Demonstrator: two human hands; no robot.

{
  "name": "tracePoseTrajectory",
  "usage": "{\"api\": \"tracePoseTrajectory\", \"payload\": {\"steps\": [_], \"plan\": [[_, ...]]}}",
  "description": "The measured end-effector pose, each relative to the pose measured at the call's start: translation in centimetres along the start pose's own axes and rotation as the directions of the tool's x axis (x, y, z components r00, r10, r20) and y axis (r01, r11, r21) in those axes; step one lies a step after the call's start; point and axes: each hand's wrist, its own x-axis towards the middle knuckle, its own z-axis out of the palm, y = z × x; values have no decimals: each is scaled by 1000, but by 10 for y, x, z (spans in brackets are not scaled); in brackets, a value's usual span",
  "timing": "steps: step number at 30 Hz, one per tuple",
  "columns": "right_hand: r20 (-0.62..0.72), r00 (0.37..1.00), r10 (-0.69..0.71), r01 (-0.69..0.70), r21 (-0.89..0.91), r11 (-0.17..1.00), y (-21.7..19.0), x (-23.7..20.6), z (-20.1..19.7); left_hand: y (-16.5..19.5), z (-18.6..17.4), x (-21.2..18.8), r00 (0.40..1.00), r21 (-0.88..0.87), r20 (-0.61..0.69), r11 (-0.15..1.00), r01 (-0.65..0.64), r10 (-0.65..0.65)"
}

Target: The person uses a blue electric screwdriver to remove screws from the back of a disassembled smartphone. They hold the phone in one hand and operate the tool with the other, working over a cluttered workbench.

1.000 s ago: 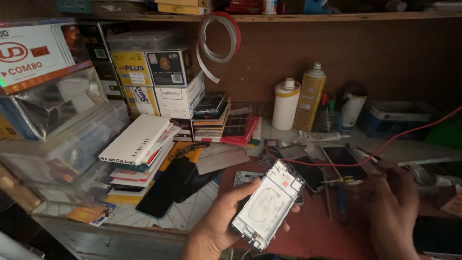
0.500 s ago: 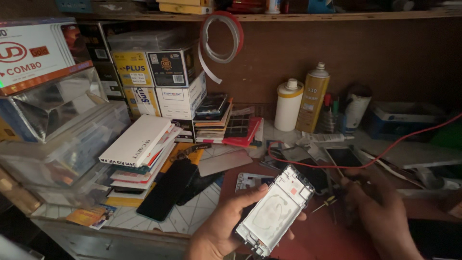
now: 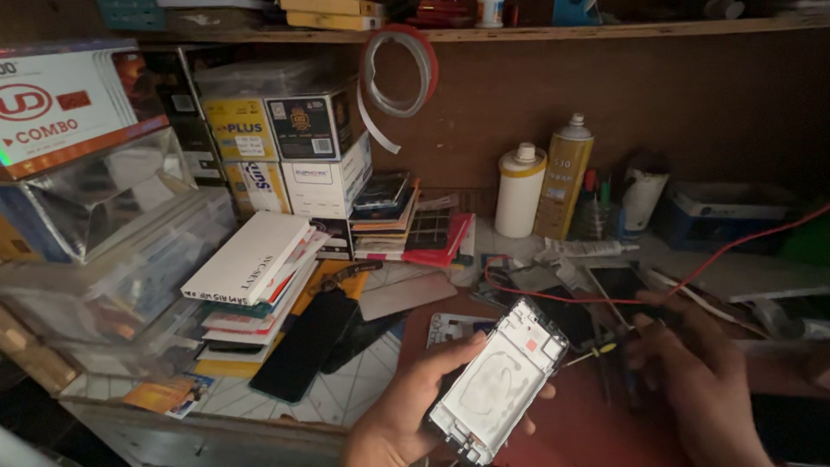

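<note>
Head view: two hands over a cluttered repair counter (image 3: 363, 393), one holding a phone frame.

Left hand (image 3: 406, 415) grips a white phone frame (image 3: 500, 380) by its edges, tilted, inner side up. Right hand (image 3: 705, 380), just beside it, is curled around a small screwdriver (image 3: 596, 352) whose tip points toward the frame's upper corner. Beyond the right hand runs a red wire (image 3: 657, 294). Farther back stand a white bottle (image 3: 519, 190) and a spray can (image 3: 562, 177); left of the left hand lies a stack of boxes (image 3: 255, 277).
</note>
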Motion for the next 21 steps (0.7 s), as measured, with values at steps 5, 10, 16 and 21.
{"api": "tracePoseTrajectory", "payload": {"steps": [5,10,16,21], "plan": [[-9,1000,10,-10,8,1000,5,3,2,1,3,-4,999,62,-19,997,-39,40],[-9,1000,28,-27,50,998,7,1,-1,2,9,-3,996,133,-48,989,-69,75],[-63,997,-47,45,-26,999,17,6,-4,2,13,-4,995,197,-37,977,-87,96],[-148,976,-158,112,-279,954,25,11,-4,2,12,-4,993,221,-26,969,-106,114]]}}
